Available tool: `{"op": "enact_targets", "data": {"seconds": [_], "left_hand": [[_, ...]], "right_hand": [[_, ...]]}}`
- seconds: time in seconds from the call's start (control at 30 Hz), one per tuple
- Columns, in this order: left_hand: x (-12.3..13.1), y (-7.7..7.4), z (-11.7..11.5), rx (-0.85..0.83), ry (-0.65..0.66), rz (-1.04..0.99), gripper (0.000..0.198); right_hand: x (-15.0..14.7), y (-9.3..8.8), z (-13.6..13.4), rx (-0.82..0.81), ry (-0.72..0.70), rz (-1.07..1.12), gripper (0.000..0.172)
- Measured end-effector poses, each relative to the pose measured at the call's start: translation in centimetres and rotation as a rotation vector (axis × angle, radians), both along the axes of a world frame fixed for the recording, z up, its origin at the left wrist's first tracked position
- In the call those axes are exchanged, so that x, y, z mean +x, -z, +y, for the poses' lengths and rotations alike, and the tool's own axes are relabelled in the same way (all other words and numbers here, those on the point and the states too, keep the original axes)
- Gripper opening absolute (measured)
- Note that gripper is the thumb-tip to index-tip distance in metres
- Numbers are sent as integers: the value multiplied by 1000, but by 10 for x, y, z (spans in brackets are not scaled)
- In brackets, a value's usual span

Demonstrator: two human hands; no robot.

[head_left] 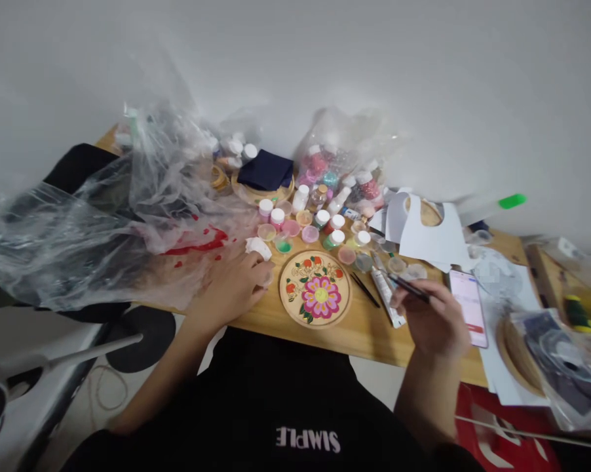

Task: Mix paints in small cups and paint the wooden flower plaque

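Note:
A round wooden plate (288, 311) lies on the table in front of me, painted with a large pink flower, orange blossoms and green leaves. My right hand (436, 321) is raised to the right of it, its fingers closed around a dark paintbrush (409, 287). My left hand (239, 282) rests on the table left of the plate, fingers loosely stretched out beside a crumpled white tissue (259, 248). Whether the fingertips touch the tissue is unclear. Two thin dark brushes (365, 290) and a white paint tube (388, 298) lie between the plate and my right hand.
Small paint cups (290, 227) and white-capped jars (335, 223) crowd behind the plate. Red-stained plastic sheeting (177, 242) covers the left side. A phone (467, 308), white papers (433, 236) and a wooden ring (516, 357) lie to the right. Folded dark cloth (266, 169) sits at the back.

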State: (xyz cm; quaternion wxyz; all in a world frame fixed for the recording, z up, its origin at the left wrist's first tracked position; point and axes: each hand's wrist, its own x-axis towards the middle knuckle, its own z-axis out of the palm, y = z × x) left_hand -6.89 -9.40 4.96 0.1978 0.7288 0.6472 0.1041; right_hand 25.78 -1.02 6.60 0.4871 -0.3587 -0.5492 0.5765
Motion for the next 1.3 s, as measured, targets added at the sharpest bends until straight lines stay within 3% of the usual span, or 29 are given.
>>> {"op": "enact_targets", "data": {"seconds": [0.1, 0.23, 0.57, 0.77, 0.93, 1.1, 1.3], "left_hand": [[1, 3, 0, -9, -11, 81, 26], [-2, 8, -2, 8, -23, 99, 28], [-7, 9, -10, 56, -62, 57, 35], [-6, 7, -9, 54, -58, 38, 34], [-4, 8, -5, 65, -28, 94, 32], [1, 8, -1, 73, -18, 123, 33], [6, 6, 1, 74, -15, 106, 32]], "right_hand": [[-19, 6, -6, -83, -65, -12, 19], [-34, 12, -10, -65, -68, -24, 12], [-36, 17, -5, -115, -95, -86, 16], [-22, 22, -9, -139, 42, -194, 26], [-1, 37, -26, -7, 232, -353, 28], [4, 57, -43, 134, 235, -540, 31], [5, 77, -54, 175, 322, -533, 32]]}}
